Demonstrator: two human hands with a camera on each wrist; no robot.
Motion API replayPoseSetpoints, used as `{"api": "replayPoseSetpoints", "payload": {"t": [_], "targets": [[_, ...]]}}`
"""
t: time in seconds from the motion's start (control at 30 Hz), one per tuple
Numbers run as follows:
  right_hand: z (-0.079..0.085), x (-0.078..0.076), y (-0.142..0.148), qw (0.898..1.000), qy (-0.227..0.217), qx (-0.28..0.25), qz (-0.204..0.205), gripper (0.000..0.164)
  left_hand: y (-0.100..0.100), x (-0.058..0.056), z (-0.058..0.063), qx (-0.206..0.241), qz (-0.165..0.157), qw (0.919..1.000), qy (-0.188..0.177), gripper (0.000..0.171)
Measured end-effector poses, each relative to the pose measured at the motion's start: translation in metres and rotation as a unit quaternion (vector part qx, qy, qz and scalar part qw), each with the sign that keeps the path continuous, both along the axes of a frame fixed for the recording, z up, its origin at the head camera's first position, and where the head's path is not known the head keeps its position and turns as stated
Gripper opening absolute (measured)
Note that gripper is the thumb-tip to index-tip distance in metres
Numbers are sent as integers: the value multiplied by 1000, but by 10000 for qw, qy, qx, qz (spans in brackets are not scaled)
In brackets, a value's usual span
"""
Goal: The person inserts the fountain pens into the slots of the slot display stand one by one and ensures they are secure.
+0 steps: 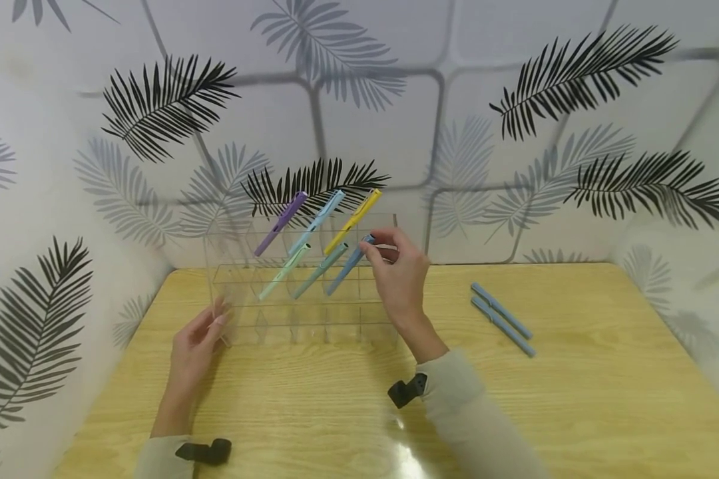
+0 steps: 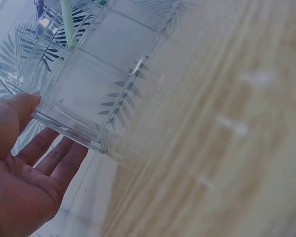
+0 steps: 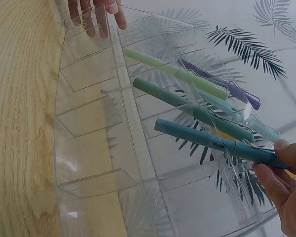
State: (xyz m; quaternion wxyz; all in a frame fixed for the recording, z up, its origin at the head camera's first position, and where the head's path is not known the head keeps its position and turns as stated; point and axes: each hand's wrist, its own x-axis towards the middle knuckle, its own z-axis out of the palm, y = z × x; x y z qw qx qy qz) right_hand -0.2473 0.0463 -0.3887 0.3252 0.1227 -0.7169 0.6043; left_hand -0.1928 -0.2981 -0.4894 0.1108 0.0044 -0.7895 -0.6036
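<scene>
A clear, tiered pen rack [image 1: 245,305] stands on the table. My left hand [image 1: 194,346] grips its left side edge, thumb on one face and fingers on the other. By the cap end, my right hand [image 1: 403,279] pinches a blue pen [image 1: 347,269], which slants in the middle tier at the right of its row. Beside it lean a grey-green pen [image 1: 321,270] and a mint pen [image 1: 284,271]. Purple [image 1: 281,223], light blue [image 1: 316,223] and yellow [image 1: 352,221] pens slant in the tier above. No pens show in the bottom tier.
Two more blue pens, an upper one [image 1: 501,311] and a lower one [image 1: 503,326], lie side by side on the wooden table [image 1: 599,372], right of the rack. Behind the table rises a wall [image 1: 371,133] with a leaf pattern.
</scene>
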Motion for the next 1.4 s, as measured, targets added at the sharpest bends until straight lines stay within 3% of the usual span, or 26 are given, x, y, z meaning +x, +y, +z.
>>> {"api": "replayPoseSetpoints", "payload": {"t": [0.93,1.1,1.4], "targets": [[-10,5,2,9947,-354,805,-530,18,1,0,-1,62,7,10000,-47,48],[-8,7,3,9904,-374,1053,-807,17,2,-1,-2,237,-107,9997,-39,48],[-5,9,1,9796,-507,1695,-953,22,1,1,1,114,-53,9999,-4,47]]}}
